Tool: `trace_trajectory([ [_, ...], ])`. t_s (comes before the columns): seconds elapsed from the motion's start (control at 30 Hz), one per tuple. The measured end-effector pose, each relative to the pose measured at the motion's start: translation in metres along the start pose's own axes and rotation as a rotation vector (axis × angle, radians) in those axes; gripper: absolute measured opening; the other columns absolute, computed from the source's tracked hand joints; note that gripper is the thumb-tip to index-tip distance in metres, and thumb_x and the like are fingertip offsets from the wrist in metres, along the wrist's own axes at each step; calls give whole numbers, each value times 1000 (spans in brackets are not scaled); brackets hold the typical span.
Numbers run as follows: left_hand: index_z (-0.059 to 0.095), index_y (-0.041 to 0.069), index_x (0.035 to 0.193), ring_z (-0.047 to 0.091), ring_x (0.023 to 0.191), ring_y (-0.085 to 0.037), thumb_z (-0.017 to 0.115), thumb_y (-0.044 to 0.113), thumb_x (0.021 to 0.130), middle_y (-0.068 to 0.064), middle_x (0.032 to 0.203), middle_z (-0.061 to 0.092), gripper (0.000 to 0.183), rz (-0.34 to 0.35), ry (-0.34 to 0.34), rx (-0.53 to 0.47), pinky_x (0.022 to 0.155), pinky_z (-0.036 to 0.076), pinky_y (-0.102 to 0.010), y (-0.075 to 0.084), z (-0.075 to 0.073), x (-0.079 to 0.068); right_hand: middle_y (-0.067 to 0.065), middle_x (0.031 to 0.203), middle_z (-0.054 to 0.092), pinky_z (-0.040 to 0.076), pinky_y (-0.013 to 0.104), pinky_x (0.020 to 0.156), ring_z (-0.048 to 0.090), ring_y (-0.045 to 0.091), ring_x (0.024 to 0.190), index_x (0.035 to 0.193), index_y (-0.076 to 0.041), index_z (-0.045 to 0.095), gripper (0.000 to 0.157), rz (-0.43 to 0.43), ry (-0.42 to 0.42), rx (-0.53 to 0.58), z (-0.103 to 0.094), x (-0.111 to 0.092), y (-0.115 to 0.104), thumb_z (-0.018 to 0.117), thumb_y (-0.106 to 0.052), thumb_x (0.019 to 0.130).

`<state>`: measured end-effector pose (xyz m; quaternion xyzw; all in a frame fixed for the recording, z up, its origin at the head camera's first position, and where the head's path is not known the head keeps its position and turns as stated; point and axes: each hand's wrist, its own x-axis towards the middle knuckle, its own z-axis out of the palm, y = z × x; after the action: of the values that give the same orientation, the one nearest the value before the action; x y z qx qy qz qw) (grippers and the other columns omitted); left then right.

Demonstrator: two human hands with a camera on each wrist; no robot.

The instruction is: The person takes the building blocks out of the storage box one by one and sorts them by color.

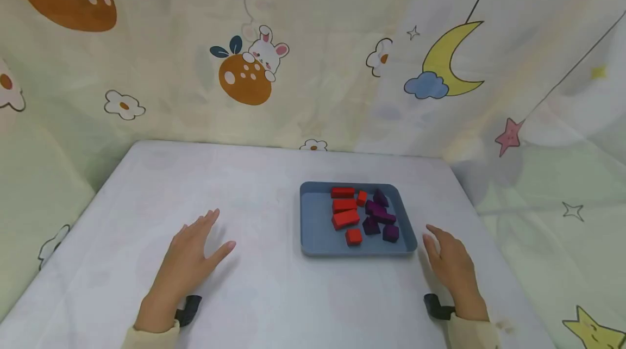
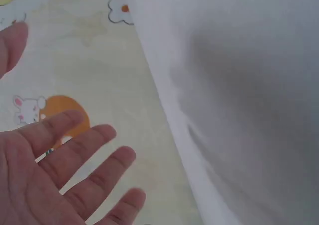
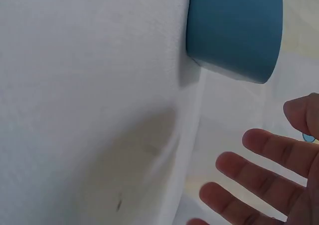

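Note:
A blue-grey tray [image 1: 315, 229] stands right of the middle of the white table. Several red blocks [image 1: 345, 219] lie in a rough column at its centre, with several purple blocks [image 1: 383, 217] clustered to their right. My left hand [image 1: 188, 256] hovers over the table left of the tray, thumb apart from the fingers; its spread fingers [image 2: 94, 182] hold nothing in the left wrist view. Just off the tray's right end is my right hand [image 1: 452, 262], also holding nothing. The right wrist view shows its loosely extended fingers [image 3: 261, 180] near the tray's outer wall [image 3: 237, 31].
White cloth covers the table [image 1: 220, 175]. Behind and beside it hangs a pale curtain [image 1: 323, 66] printed with rabbits, flowers, a moon and stars. A black strap piece [image 1: 188, 310] sits on the left wrist and another black piece [image 1: 438, 307] on the right.

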<state>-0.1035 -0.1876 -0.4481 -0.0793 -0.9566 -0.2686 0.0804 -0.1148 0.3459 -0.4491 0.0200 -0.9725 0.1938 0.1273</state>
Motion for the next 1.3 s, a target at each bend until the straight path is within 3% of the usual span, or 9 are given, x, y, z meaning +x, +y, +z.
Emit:
trace_trajectory([
  [0.17, 50, 17, 147, 51, 128, -37, 64, 55, 92, -11, 142, 56, 68, 12, -13, -127, 103, 39, -59, 16, 5, 1, 27, 119, 66, 52, 60, 78, 68, 43, 97, 130, 3, 59, 37, 15, -25, 15, -4, 5, -4, 53, -22, 103],
  [0.3, 59, 19, 138, 60, 117, -29, 75, 40, 89, -5, 130, 64, 56, 24, -11, -188, 96, 48, -53, 32, 11, 3, 24, 109, 70, 54, 58, 75, 70, 41, 92, 128, 2, 61, 34, 5, -27, 40, -5, 13, -8, 58, -17, 100],
  [0.43, 65, 19, 131, 64, 109, -24, 81, 30, 84, -1, 125, 67, 51, 47, -11, -213, 89, 54, -47, 51, 18, 8, 24, 110, 70, 54, 59, 78, 69, 42, 92, 128, 1, 62, 33, -16, -30, 96, -4, 25, -8, 59, -15, 100],
  [0.63, 68, 19, 127, 65, 106, -24, 83, 28, 82, 2, 122, 68, 49, 76, -36, -264, 86, 55, -44, 77, 31, 14, 25, 116, 68, 52, 60, 84, 67, 44, 98, 132, 2, 59, 36, -43, -108, 174, -4, 51, -2, 57, -18, 102],
  [0.83, 70, 19, 124, 64, 113, -18, 84, 29, 81, 5, 121, 69, 46, 148, -53, -306, 93, 53, -41, 102, 43, 23, 26, 123, 64, 58, 48, 79, 66, 40, 101, 137, 1, 54, 40, -26, -232, 227, -3, 80, 5, 56, -21, 103],
  [1.0, 72, 19, 120, 62, 117, -18, 83, 30, 81, 5, 121, 69, 42, 203, -74, -347, 97, 51, -41, 121, 54, 33, 31, 130, 57, 59, 43, 79, 64, 44, 108, 145, 2, 45, 47, -29, -368, 380, 0, 102, 14, 56, -17, 103],
  [1.13, 71, 17, 121, 62, 116, -19, 82, 29, 83, 3, 121, 69, 41, 234, -117, -372, 97, 51, -41, 136, 65, 41, 36, 136, 49, 59, 44, 81, 63, 43, 111, 151, 0, 35, 56, -33, -481, 524, 5, 112, 22, 57, -13, 102],
  [1.3, 70, 17, 126, 61, 117, -20, 78, 28, 87, 3, 126, 67, 41, 248, -179, -428, 97, 51, -42, 156, 80, 53, 35, 144, 41, 56, 37, 79, 63, 32, 111, 155, -6, 32, 62, -42, -561, 582, 10, 114, 29, 60, -13, 100],
])
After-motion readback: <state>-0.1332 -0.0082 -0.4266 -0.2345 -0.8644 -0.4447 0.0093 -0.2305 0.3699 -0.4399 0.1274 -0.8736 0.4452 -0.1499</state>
